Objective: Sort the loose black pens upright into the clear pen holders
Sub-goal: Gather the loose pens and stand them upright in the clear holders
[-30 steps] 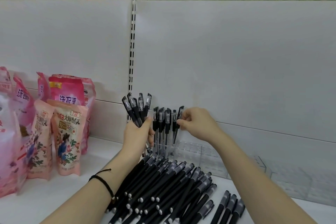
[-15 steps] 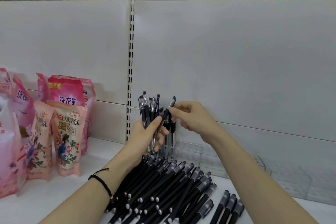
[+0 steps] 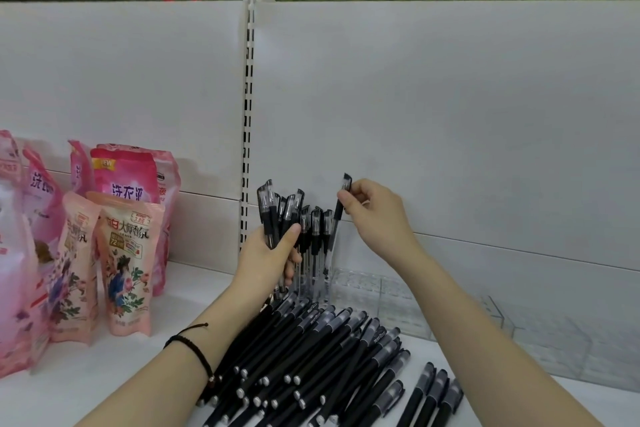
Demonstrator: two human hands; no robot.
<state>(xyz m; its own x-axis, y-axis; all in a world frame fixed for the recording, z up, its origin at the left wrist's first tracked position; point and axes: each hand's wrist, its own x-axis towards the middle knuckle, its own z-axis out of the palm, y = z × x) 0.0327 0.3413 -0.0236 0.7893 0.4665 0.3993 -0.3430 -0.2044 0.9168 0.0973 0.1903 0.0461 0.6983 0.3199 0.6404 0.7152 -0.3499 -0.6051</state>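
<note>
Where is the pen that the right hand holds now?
In the head view it is right of centre: the right hand pinches the single pen near its cap, right of the standing pens at the left end of the clear pen holder.

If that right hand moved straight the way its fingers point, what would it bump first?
Probably the upright pens in the clear pen holder, just left of the right hand; depth is unclear.

Back pink pouch [image 3: 126, 180]: "NEW", "洗衣液". Front peach pouch [image 3: 126, 270]: "大师香氛", "72", "3.8". Print on loose pens [image 3: 311, 357] too small to read.
</note>
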